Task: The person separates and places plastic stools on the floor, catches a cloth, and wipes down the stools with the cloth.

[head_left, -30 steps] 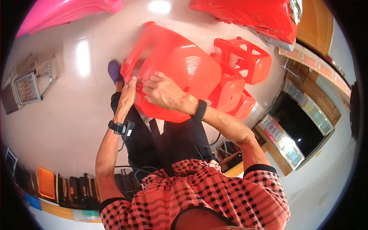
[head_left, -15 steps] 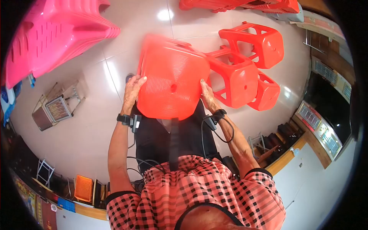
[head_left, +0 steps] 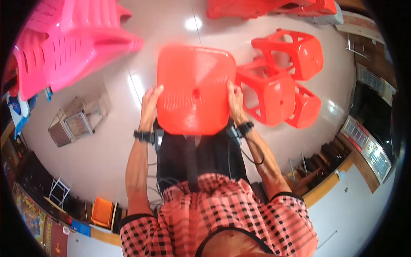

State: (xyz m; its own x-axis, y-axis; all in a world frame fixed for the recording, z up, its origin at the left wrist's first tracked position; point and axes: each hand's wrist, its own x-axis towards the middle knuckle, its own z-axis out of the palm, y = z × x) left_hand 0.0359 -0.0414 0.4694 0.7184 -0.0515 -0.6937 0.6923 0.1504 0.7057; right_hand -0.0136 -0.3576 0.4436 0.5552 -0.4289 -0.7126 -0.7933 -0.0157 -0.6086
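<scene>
A red plastic stool (head_left: 195, 113) is right in front of my body, its square seat with a central hole facing up at me. My left hand (head_left: 150, 102) grips the seat's left edge, and my right hand (head_left: 235, 99) grips the right edge, fingers partly hidden under the rim. The stool's legs are out of sight beneath the seat, and its far edge is blurred. To the right of my right hand, a second red stool (head_left: 274, 100) lies tipped on the floor, with two more red stools, one behind (head_left: 309, 55) and one beside it (head_left: 308, 109).
Stacked pink plastic chairs (head_left: 72, 51) stand at the far left. More red plastic furniture (head_left: 265, 7) is at the top. A folding chair (head_left: 75, 126) stands on the tiled floor (head_left: 124, 115) to the left. An orange crate (head_left: 102, 212) is at lower left.
The seat in my hands has turned squarer to me, and its side is less visible. My right hand sits slightly higher along the edge. The whole view has shifted a little.
</scene>
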